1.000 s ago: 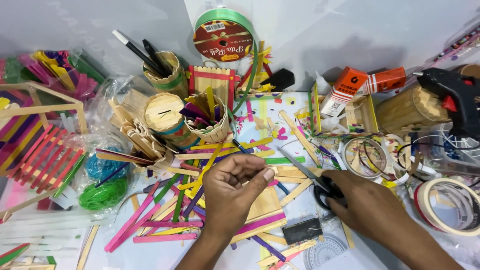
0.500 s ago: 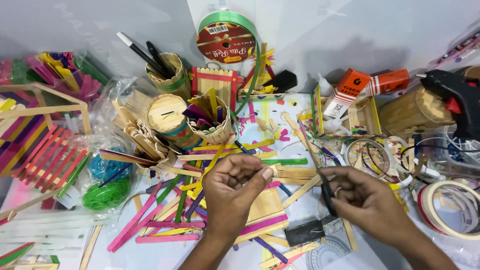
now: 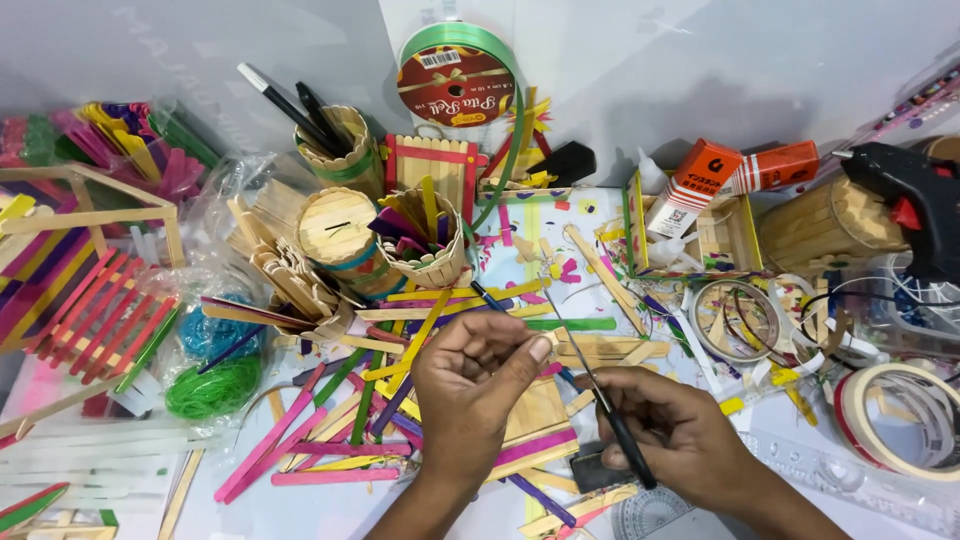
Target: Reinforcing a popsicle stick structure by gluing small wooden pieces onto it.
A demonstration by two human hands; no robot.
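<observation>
Two hands at work: both sit over the near middle of the craft table (image 3: 700,60), above a heap of loose coloured sticks.
Left hand (image 3: 478,385): fingers curled, thumb and forefinger pressed together on something small near the thumb tip; what it pinches is hidden, so I cannot tell whether it is a stick end.
Right hand (image 3: 680,432): fingers wrapped round the black handles of a pair of slim scissors (image 3: 600,395), whose thin metal blades point up toward the left thumb.
Blades: they look nearly together (too thin to tell whether anything lies between them).
Work piece: a flat panel of plain wooden sticks with a pink stick along its near edge (image 3: 535,425) lies on the table directly under and between the hands.
Nearby: a round pot built of wooden sticks, filled with coloured sticks (image 3: 428,240), stands toward the far middle; a green ribbon spool with a red label (image 3: 452,80) leans on the far wall; a black glue gun (image 3: 915,195) rests at the far right edge; a roll of pale tape (image 3: 900,420) lies at the near right.
Doing it well, as I judge: keep the pinch firm and close to the blade tips, steady the scissor wrist on the table, and keep the thumb pad clear of the edges.
</observation>
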